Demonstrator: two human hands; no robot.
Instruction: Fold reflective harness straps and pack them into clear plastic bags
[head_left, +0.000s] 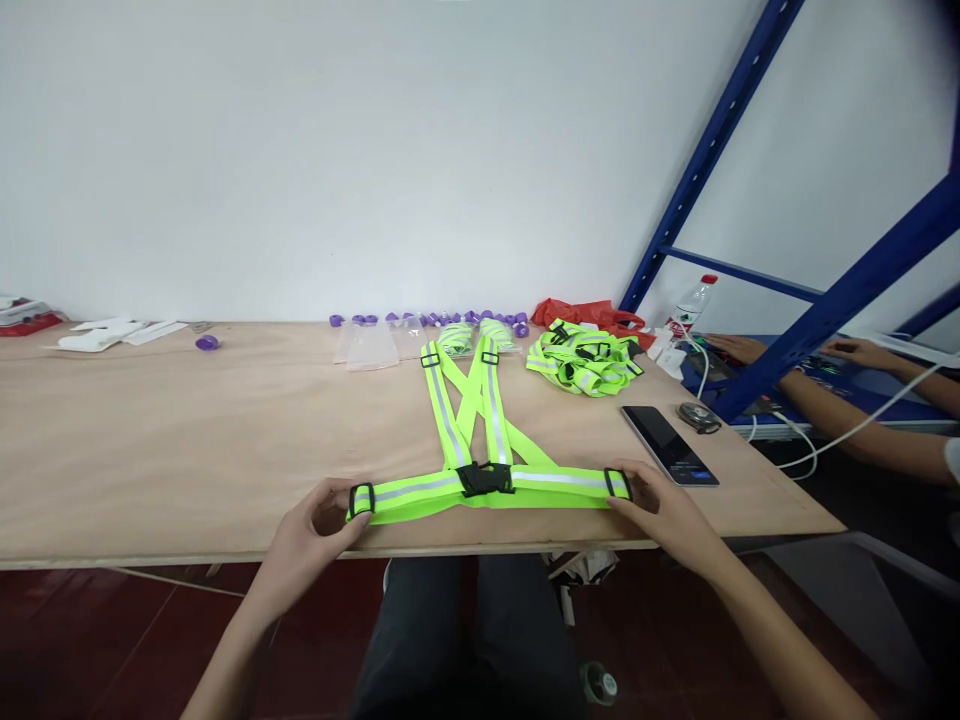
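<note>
A neon-yellow reflective strap vest lies flat on the wooden table. Its waist belt runs along the near edge, and a black buckle sits at the belt's middle. Two crossed straps reach away toward the wall. My left hand pinches the belt's left end at a black slider. At the belt's right end, my right hand grips beside another slider. Both ends are held down against the tabletop.
A heap of the same yellow vests lies at the back right, beside a red bag. Clear pouches and purple caps line the back. A phone lies right of my hand. Another person's arms rest by the blue rack.
</note>
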